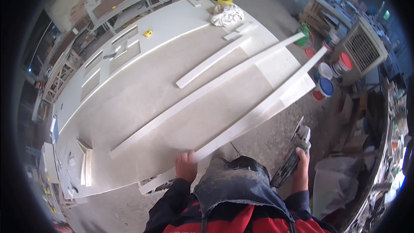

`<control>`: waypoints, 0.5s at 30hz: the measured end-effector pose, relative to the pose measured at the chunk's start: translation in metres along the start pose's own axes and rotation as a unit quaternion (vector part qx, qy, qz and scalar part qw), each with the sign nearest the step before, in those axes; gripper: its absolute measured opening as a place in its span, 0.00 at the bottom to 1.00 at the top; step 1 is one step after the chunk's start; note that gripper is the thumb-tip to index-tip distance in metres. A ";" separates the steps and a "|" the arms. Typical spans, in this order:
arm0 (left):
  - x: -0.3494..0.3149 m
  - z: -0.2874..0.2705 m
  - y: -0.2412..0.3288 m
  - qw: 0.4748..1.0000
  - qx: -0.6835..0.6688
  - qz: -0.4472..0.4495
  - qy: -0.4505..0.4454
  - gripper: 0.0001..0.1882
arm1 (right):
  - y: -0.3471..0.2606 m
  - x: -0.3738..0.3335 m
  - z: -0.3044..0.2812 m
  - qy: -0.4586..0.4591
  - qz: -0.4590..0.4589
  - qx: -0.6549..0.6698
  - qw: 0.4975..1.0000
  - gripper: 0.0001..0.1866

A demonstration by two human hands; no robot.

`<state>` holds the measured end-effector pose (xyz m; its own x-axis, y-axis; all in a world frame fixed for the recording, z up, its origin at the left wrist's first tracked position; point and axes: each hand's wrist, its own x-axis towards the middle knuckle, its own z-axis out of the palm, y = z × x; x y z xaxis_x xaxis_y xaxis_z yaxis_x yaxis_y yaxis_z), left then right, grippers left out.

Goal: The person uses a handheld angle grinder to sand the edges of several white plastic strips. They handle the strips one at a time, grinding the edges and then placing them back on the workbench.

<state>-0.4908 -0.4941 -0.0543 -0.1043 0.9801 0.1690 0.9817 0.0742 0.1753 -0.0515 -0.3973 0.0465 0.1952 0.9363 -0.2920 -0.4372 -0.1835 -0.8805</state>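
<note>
My left hand (pixel 186 166) is closed on the near end of a long white strip (pixel 246 123), at the front edge of a big table (pixel 151 86). That strip runs along the table's right side toward the far right corner. Off the table on the right, my right hand (pixel 301 168) grips an angle grinder (pixel 290 157) by its body. The grinder's disc points up and away from me. A second long white strip (pixel 202 90) and a shorter one (pixel 213 61) lie across the table, roughly side by side.
A white cloth (pixel 227 16) with a yellow tape roll (pixel 224 1) lies at the far end, and a yellow tape measure (pixel 148 33) farther left. Short boards (pixel 86 164) rest at the near left. Buckets (pixel 323 89) and an air cooler (pixel 361 48) stand right of the table.
</note>
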 end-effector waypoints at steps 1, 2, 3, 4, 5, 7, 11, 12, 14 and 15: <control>-0.002 0.001 0.001 1.000 -0.007 -0.003 -0.003 0.26 | -0.003 0.004 -0.002 -0.002 -0.003 -0.004 1.000 0.26; -0.003 0.002 0.001 1.000 -0.014 -0.006 -0.006 0.26 | -0.007 0.013 -0.001 0.000 -0.005 -0.005 1.000 0.26; -0.003 -0.001 -0.001 1.000 -0.017 -0.004 -0.011 0.27 | -0.007 0.020 0.000 0.005 -0.006 0.000 1.000 0.26; -0.004 -0.003 0.000 1.000 -0.016 -0.008 -0.018 0.27 | -0.008 0.029 0.001 0.010 -0.006 0.005 1.000 0.26; -0.007 -0.005 0.003 0.999 -0.016 -0.012 -0.025 0.26 | -0.012 0.041 -0.003 -0.010 -0.004 -0.002 1.000 0.26; -0.009 -0.006 0.010 0.999 -0.021 -0.020 -0.024 0.26 | -0.020 0.065 -0.003 -0.044 -0.006 -0.013 0.999 0.26; -0.031 -0.006 0.020 0.992 -0.036 -0.094 -0.076 0.27 | -0.044 0.115 -0.007 -0.083 0.004 -0.065 0.994 0.23; -0.031 -0.014 0.027 0.987 -0.021 -0.126 -0.102 0.26 | -0.048 0.128 -0.012 -0.088 0.026 -0.075 0.993 0.23; -0.029 -0.018 0.029 0.980 -0.023 -0.149 -0.127 0.26 | -0.066 0.141 -0.006 -0.101 0.022 -0.131 0.986 0.25; -0.024 -0.025 0.033 0.971 -0.043 -0.183 -0.151 0.27 | -0.073 0.148 -0.003 -0.110 0.025 -0.160 0.981 0.26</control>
<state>-0.4594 -0.5197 -0.0285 -0.3788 0.9014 -0.2096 0.8700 0.4241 0.2517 0.0120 -0.2467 0.0660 -0.0297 0.9590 -0.2819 -0.1370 -0.2832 -0.9492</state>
